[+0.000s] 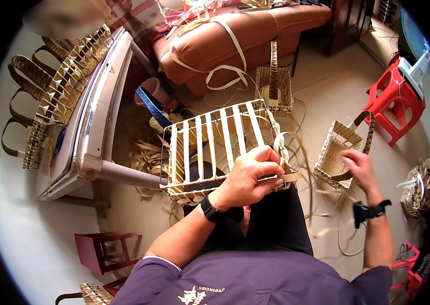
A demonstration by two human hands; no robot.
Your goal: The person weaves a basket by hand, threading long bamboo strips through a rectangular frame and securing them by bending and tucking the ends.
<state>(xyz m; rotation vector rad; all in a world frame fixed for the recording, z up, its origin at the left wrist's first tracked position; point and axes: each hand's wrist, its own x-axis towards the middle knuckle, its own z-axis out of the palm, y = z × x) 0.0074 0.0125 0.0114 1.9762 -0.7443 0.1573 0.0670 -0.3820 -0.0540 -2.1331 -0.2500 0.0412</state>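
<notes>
A rectangular basket frame (214, 170) of pale woven strips, with several parallel slats across its upper face, rests tilted over my lap. My left hand (253, 175) is closed at its right near corner, pinching a flat pale strip (288, 177) between thumb and fingers. Beside that corner a looped strip (281, 146) stands up from the rim. My right hand (359, 168) is raised off to the right, apart from the frame, its fingers smeared by motion. Behind it on the floor is a small woven basket (334, 152) with a dark handle; whether the hand touches anything cannot be told.
Finished baskets (65, 94) line the table (88, 122) at the left. A brown sofa (215, 46) with loose strips stands ahead, another handled basket (281, 104) near it. At the right stands a red stool (395, 96). Loose strips (149, 161) litter the floor.
</notes>
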